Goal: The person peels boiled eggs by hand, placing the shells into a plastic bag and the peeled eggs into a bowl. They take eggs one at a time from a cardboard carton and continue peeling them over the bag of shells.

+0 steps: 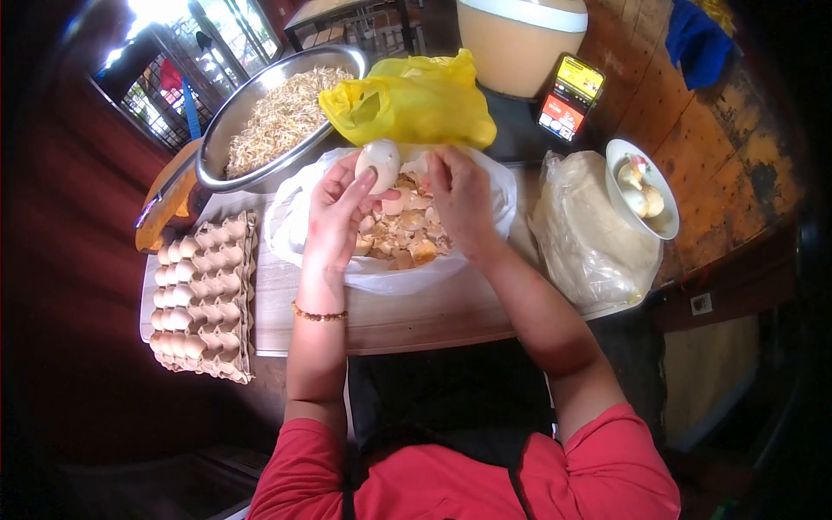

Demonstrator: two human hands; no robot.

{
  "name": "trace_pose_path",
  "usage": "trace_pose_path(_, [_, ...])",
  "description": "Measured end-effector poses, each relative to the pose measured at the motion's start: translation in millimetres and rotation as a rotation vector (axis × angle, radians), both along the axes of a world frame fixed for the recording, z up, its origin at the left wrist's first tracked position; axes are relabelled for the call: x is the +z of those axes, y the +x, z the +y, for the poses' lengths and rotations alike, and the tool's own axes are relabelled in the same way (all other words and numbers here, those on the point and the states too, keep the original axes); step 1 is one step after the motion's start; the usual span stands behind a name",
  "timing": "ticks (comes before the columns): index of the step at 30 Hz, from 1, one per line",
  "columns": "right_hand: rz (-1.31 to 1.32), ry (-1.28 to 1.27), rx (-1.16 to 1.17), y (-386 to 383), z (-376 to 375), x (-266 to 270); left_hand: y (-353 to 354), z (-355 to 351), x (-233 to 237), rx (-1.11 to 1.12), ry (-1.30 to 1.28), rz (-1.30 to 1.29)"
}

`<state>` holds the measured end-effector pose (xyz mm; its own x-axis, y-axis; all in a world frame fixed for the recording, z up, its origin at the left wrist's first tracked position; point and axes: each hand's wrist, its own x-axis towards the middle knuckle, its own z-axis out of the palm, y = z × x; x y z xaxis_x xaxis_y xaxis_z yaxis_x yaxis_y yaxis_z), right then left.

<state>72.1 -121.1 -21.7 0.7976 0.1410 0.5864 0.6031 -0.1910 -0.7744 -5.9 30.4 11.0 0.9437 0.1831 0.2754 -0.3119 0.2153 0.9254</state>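
Observation:
My left hand (pixel 342 204) holds a pale egg (pixel 378 167) upright between thumb and fingers, with a whiter patch near its top. Close on its right, my right hand (pixel 461 195) has its fingers pinched together; a small pale piece shows beside the fingertips, but whether they grip it is unclear. Both hands are over a white plastic bag (pixel 503 204) spread open on the table. Inside the bag lie many broken brown eggshells (pixel 403 230). A cardboard egg tray (pixel 227 286) at the left holds several eggs (pixel 181 295) in its left part.
Behind are a metal bowl (pixel 208 156) of pale sprout-like strands, a yellow plastic bag (pixel 425 100) and a large beige container (pixel 520 48). To the right stand a lit phone (pixel 571 97), a filled clear bag (pixel 581 230) and a white bowl (pixel 666 225) with food.

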Motion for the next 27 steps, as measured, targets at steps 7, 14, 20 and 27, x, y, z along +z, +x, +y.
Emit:
trace_pose_path(7, [-0.089,-0.049,0.035,-5,-3,7,-1,5,1,-0.264,-0.348,0.076])
trace_pose_path(14, [-0.097,0.133,0.145,-17,-3,21,2,-1,-2,-0.156,-0.174,0.1])
trace_pose_path(20, [0.004,0.109,0.198,-17,-7,23,2,-6,-3,-0.16,-0.131,0.101])
trace_pose_path(27, [-0.312,-0.013,-0.008,-12,-2,11,4,-11,-5,-0.105,-0.008,0.105])
